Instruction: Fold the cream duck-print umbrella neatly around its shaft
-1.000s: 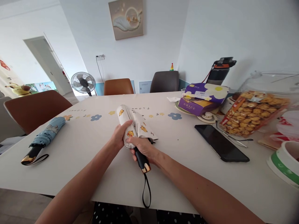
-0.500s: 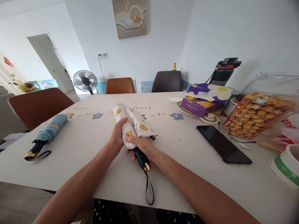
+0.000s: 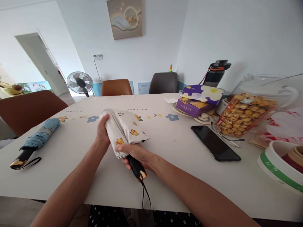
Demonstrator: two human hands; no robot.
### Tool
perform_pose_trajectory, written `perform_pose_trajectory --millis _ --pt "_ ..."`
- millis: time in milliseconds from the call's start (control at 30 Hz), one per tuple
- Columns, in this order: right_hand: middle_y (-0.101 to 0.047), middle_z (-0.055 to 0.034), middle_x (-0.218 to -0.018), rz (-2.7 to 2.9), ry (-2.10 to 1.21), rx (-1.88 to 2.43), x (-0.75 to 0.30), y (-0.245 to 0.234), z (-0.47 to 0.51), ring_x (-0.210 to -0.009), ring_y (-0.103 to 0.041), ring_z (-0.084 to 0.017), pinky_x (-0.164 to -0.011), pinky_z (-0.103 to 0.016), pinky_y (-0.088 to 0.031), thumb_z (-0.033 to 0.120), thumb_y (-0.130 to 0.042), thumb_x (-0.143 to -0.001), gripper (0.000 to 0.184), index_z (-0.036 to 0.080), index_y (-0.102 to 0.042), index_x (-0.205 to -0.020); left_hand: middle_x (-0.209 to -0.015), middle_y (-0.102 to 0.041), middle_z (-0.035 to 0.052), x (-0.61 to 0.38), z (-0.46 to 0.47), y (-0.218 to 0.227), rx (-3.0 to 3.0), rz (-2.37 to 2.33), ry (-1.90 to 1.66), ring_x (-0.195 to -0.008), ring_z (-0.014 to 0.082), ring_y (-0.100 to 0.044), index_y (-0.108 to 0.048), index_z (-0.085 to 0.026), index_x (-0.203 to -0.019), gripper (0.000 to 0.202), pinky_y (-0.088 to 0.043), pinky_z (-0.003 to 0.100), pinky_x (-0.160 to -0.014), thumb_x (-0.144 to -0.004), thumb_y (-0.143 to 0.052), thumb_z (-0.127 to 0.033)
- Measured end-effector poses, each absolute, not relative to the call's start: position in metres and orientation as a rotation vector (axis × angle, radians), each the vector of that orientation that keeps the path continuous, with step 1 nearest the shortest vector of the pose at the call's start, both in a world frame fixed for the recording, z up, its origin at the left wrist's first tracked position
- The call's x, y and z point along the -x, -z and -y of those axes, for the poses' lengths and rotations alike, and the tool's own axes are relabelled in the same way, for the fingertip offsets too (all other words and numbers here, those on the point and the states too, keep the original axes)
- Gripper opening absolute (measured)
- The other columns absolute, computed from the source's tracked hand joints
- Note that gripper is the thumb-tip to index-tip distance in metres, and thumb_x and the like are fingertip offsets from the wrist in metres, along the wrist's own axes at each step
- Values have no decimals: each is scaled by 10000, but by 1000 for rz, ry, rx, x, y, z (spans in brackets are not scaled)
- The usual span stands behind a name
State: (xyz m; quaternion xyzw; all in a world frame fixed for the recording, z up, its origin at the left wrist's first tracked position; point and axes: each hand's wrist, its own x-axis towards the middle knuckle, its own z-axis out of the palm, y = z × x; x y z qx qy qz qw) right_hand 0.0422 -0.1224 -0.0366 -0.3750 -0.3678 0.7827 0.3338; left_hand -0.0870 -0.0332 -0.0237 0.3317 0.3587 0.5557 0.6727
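Cream, duck-printed fabric wraps the folding umbrella held low over the worktop, left hand fingers curled round its canopy, right hand fingers clamped on its black handle, a blue umbrella lying well apart leftward.

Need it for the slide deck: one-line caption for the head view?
Left hand and right hand grip a white umbrella over the table; a blue umbrella lies near its left edge.
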Motion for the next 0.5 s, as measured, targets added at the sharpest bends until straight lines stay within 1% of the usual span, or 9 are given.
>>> perform_pose_trajectory --millis 67,133,233,300,367,433,500 --pt "-492 33 -626 978 -2067 969 -42 36 123 -440 -428 -63 -314 -172 -396 288 -705 -655 263 168 -522 -802 -805 -689 38 93 26 23 -794 -853 -1346 -776 249 -648 -625 -214 -902 349 -548 347 -695 -684 -581 -483" --pt "-486 36 -623 989 -2099 944 -41 35 124 -435 -422 -62 -311 -168 -387 280 -705 -654 261 170 -521 -802 -769 -680 30 100 16 25 -806 -912 -1405 -746 234 -644 -611 -205 -821 274 -545 334 -671 -667 -591 -431" --pt "-453 44 -592 932 -2190 912 -39 34 124 -415 -404 -55 -313 -161 -375 260 -681 -679 221 163 -504 -771 -713 -655 40 116 -2 32 -782 -1122 -1441 -714 207 -633 -580 -173 -732 185 -531 313 -660 -596 -630 -287" --pt "-438 47 -581 872 -2254 912 -38 35 124 -404 -402 -51 -321 -157 -376 244 -644 -716 184 164 -486 -762 -726 -648 32 126 -11 38 -853 -1306 -1540 -745 180 -624 -580 -162 -746 214 -511 290 -702 -542 -640 -184" --pt "-442 46 -586 840 -2300 911 -38 37 123 -402 -413 -52 -334 -160 -392 235 -608 -751 152 167 -474 -773 -772 -653 27 133 -15 42 -1019 -1446 -1638 -810 165 -616 -592 -164 -806 277 -485 283 -763 -532 -630 -148" --pt "-452 43 -596 843 -2323 897 -38 40 122 -407 -431 -57 -349 -171 -417 233 -591 -770 136 168 -473 -790 -858 -665 40 133 -14 42 -1234 -1511 -1586 -877 174 -607 -603 -176 -879 301 -462 303 -810 -579 -612 -186" --pt "-456 42 -594 865 -2333 871 -38 42 121 -413 -445 -65 -360 -181 -438 244 -601 -772 150 169 -474 -797 -959 -665 54 127 -9 37 -1469 -1563 -1401 -931 201 -596 -620 -194 -912 284 -437 343 -854 -636 -587 -246"
